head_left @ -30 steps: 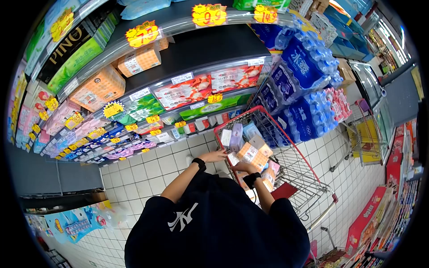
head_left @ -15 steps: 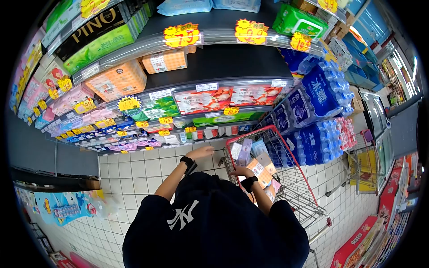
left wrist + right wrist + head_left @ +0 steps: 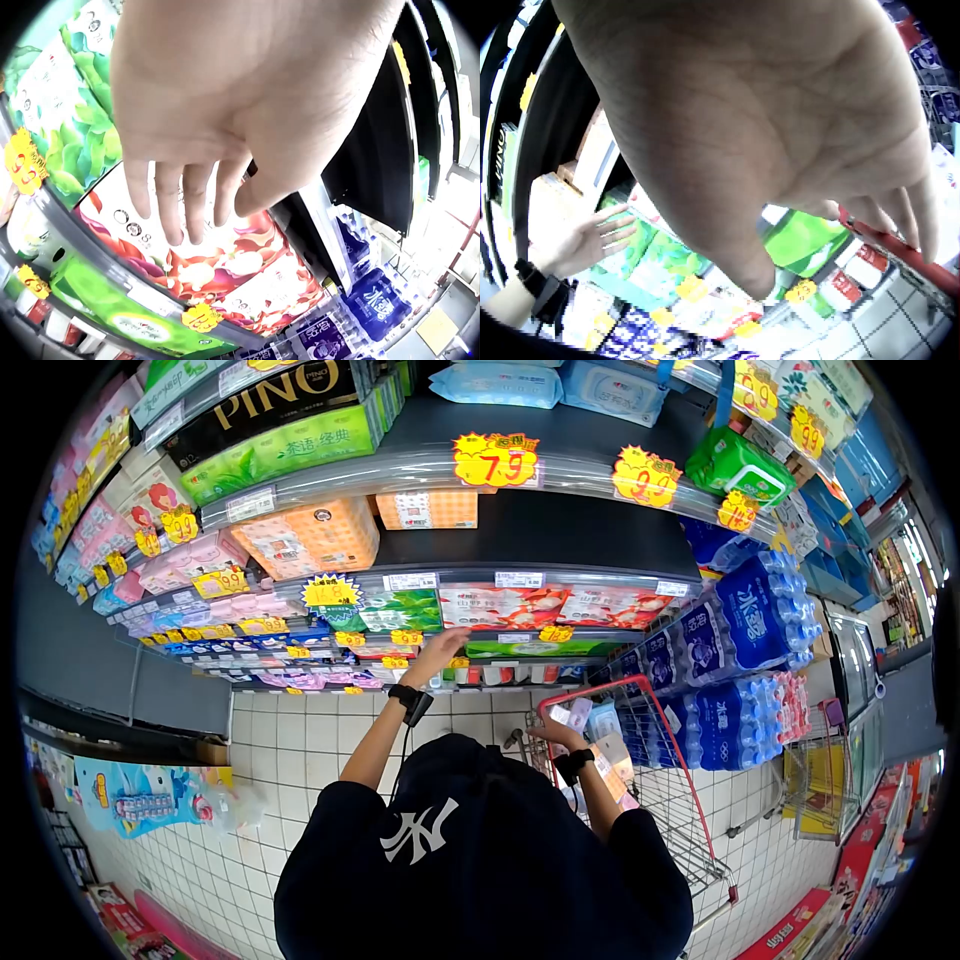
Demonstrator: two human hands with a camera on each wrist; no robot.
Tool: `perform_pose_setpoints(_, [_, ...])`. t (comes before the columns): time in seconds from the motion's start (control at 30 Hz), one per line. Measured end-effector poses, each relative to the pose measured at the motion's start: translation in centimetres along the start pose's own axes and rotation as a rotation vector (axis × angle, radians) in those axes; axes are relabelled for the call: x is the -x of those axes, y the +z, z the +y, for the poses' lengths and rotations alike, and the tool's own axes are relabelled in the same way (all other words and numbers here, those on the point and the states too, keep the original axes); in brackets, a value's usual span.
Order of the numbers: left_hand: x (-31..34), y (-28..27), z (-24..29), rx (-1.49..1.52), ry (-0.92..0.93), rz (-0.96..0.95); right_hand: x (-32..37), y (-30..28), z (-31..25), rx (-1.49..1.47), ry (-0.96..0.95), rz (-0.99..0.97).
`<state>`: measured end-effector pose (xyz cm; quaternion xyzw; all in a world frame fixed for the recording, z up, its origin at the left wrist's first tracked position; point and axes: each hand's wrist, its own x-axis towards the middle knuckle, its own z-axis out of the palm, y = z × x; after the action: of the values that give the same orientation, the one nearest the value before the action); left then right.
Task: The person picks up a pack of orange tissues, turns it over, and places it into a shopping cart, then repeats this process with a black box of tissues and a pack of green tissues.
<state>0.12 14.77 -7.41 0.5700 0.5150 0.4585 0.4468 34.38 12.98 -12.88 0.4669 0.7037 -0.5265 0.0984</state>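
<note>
My left hand (image 3: 440, 657) is raised before the shelf, fingers spread, holding nothing. In the left wrist view, the left hand (image 3: 232, 112) hangs in front of red-and-white packs with a floral print (image 3: 255, 255); whether the fingertips touch them I cannot tell. At the near left corner of the wire cart (image 3: 690, 790) is my right hand (image 3: 558, 735). In the right wrist view, the right hand (image 3: 772, 127) has its fingers extended over the cart's red rim (image 3: 900, 251), the thumb apart. Orange-checked and purple packs (image 3: 580, 712) lie in the cart, partly hidden by the hand.
Shelves carry orange-checked packs (image 3: 315, 540), a green wipes pack (image 3: 738, 468) and blue packs (image 3: 612, 390). Wrapped blue water bottles (image 3: 745, 615) are stacked right of the shelf. A second cart (image 3: 818, 770) stands farther right. White floor tiles (image 3: 290, 730) lie to the left.
My left hand has left the cart's edge and moved up and left to the shelf. The right hand stays by the cart's rim. The head view has shifted, with shelf and cart lower and farther right.
</note>
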Motion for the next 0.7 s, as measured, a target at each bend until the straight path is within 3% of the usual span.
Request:
perform_pose_setpoints(0.03, [-0.2,-0.8,0.5,-0.005,0.030,0.014,-0.4,-1.0,-0.9,-0.053,-0.102,-0.045])
perform_pose_setpoints(0.13, [-1.1,-2.4,2.1,0.014,0.073,0.092,-2.0,-1.6,-2.2,-0.079,-0.098,-0.044])
perform_pose_setpoints(0.2, [-1.4,-4.1,4.9,-0.050,0.125,0.145,-7.1,-0.8,0.5,0.015,-0.235,0.251])
perform_pose_setpoints(0.33, [-2.9,-6.9,6.2,-0.082,0.236,0.320,-5.0,-4.3,-9.6,-0.252,-0.247,0.235])
perform_pose_setpoints(0.43, [-3.7,-8.8,8.0,-0.156,0.286,0.416,-6.6,-6.2,-13.4,-0.367,-0.408,0.292])
perform_pose_setpoints(0.5, [-3.9,-9.6,9.4,-0.267,0.357,0.480,-7.1,-7.6,-16.2,-0.369,-0.647,0.367])
perform_pose_setpoints(0.63, [-4.8,-10.8,10.8,-0.333,0.412,0.513,-4.7,-9.3,-23.1,-0.497,-0.683,0.384])
perform_pose_setpoints(0.7, [-5.3,-11.5,11.2,-0.393,0.460,0.504,-5.4,-9.9,-24.6,-0.494,-0.777,0.516])
